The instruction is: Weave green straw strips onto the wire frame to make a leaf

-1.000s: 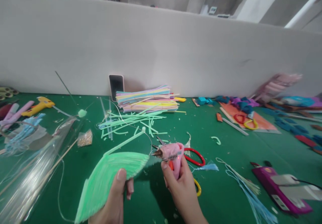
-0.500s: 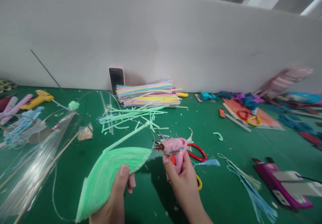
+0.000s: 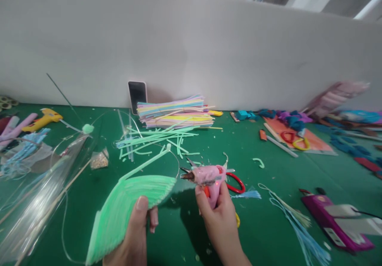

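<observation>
My left hand (image 3: 135,228) grips a mint-green fan-shaped piece made of fuzzy pipe cleaners (image 3: 128,206), thumb on top and fingertips showing at its right edge. One pipe cleaner sticks out from the piece toward the back, and a thin wire loop curves from its tip. Wrapped around the handle of a pink hot glue gun (image 3: 205,176) is my right hand (image 3: 221,218), its thumb near the orange trigger. The dark nozzle points left, a small gap from the fan's right corner. Red-handled scissors (image 3: 236,183) lie partly hidden behind the gun.
Loose green pipe cleaners (image 3: 158,136) lie before a pastel bundle (image 3: 176,112) and a phone (image 3: 137,96) against the wall. A yellow glue gun (image 3: 44,119) and clear plastic sleeves (image 3: 44,194) are at left. Tassels (image 3: 298,226) and a purple power strip (image 3: 334,218) lie at right.
The glue gun has moved slightly right, and its nozzle is farther from the fan's corner. The fan piece has shifted a little left and down.
</observation>
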Demonstrator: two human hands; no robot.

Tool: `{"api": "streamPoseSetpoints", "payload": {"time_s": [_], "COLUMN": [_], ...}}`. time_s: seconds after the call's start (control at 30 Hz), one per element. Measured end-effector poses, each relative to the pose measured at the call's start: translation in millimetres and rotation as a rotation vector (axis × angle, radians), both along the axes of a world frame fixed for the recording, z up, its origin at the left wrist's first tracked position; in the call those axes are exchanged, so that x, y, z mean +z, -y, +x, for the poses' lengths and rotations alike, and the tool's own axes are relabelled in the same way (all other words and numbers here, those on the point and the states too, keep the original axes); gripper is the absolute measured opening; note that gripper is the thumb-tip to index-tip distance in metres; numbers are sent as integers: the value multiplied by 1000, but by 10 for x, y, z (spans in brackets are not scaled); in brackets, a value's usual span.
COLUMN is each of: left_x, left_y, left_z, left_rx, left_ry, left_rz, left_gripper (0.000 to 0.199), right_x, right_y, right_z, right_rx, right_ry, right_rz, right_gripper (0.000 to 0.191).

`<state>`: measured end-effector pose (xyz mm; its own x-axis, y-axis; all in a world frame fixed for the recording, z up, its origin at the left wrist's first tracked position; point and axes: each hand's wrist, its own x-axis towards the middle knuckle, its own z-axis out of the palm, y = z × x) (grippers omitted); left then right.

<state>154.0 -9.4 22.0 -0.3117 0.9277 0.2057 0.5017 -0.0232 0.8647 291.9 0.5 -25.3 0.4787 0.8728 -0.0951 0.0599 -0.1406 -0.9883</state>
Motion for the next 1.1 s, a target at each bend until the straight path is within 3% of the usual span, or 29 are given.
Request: {"api": "streamPoseSetpoints", "payload": {"time_s": [0.17,0.3,0.77,1.1], "left_x": [-91,-142,-172,-81], "left_y": [-19,-26,-14,-22], "left_z": [-83,-123,-149,-93], "left_rx": [-18,-5,-20,18], "left_ry": [43,34,15,21], "left_rz": [-80,-102,-127,-87], "left_gripper": [53,55,50,50], "right_x": [-136,-132,-115,-136], "right_y": [-7,-5,1,30], "right_z": [82,77,60,76], "right_rx": [39,38,52,56], "right_ry": [61,69,29,72], "right_rz": [-20,-25,1,-16], "right_gripper": [41,41,37,34]}}
